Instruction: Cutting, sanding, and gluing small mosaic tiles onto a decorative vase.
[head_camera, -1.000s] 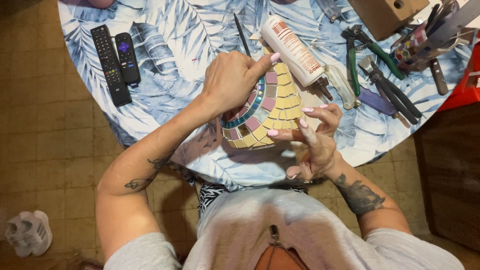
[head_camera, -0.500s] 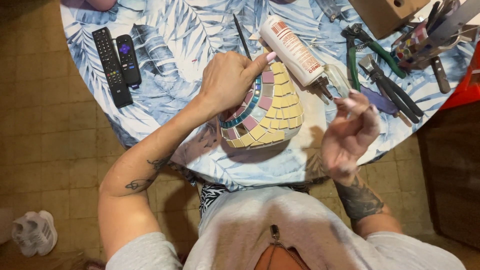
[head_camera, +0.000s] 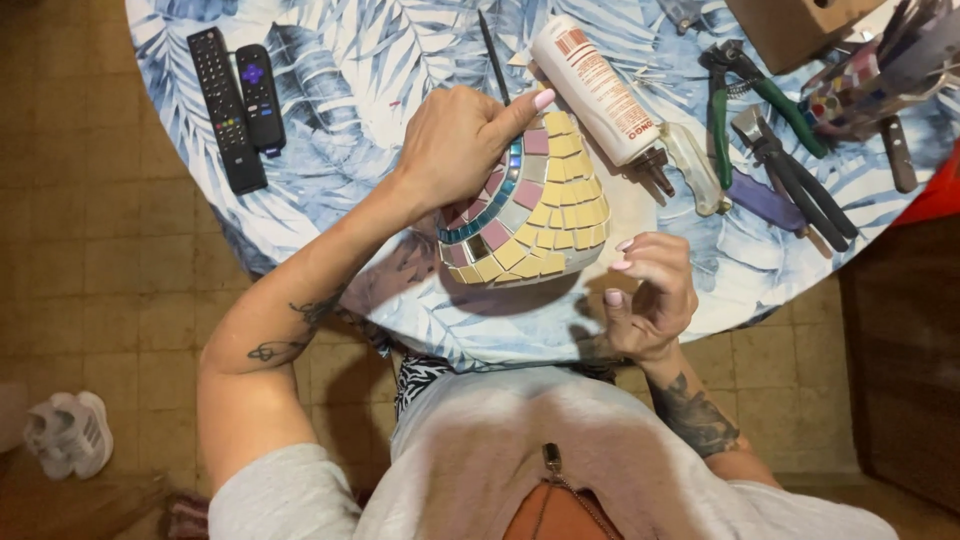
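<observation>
Item 1, mosaic-tiled dome (head_camera: 525, 215): on the leaf-print tablecloth (head_camera: 350, 60), my left hand (head_camera: 455, 145) clamped over its top as before. Item 2, right hand (head_camera: 650, 290): drawn back from the glue bottle (head_camera: 595, 85), fingers curled, contents untellable; tile placement looks paused.

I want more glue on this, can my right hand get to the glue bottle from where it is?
Probably yes. The right hand hovers free beside the mosaic piece, and the glue bottle lies just beyond it on the table, with only bare tablecloth between.
</observation>
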